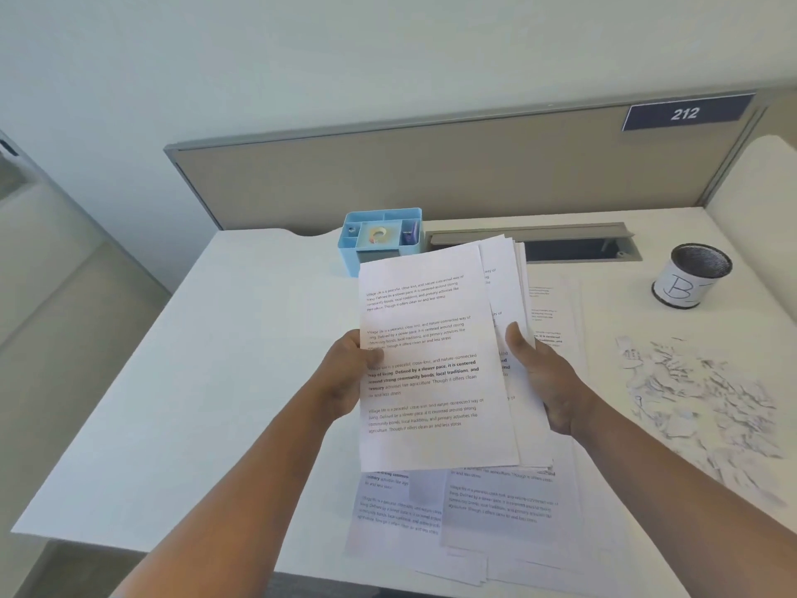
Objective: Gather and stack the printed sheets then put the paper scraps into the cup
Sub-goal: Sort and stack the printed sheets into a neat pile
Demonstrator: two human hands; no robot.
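**Head view: squaring up the paper pile**

Head camera looks down at a white flat desk (194, 381) with a smooth top. Near its back edge sits a light blue plastic desk tidy (379, 239) with little boxes inside.

The left hand (345, 377) pinches the left side of one thin white printed sheet (431, 373), thumb on top. The right hand (543, 381) grips the right side of a fanned bunch of white printed sheets (513, 295), thumb on top too. Both are held up above the desk, and the single sheet lies over the bunch. More loose printed pages (474, 511) lie flat near the front edge, under the hands.

I think the job now is to make the pile neat. It would go best if both hands let the sheets slip a little, then tapped the bottom edges on the desk so they line up. Paper is thin and bendy, so a hard squeeze would crease it.

By the right edge lies a messy heap of small torn white paper scraps (698, 403), light and easy to scatter. Near the back right corner stands a round black mesh cup with a white label (690, 276), open at the top, well apart from the hands. The scraps are not in it yet.
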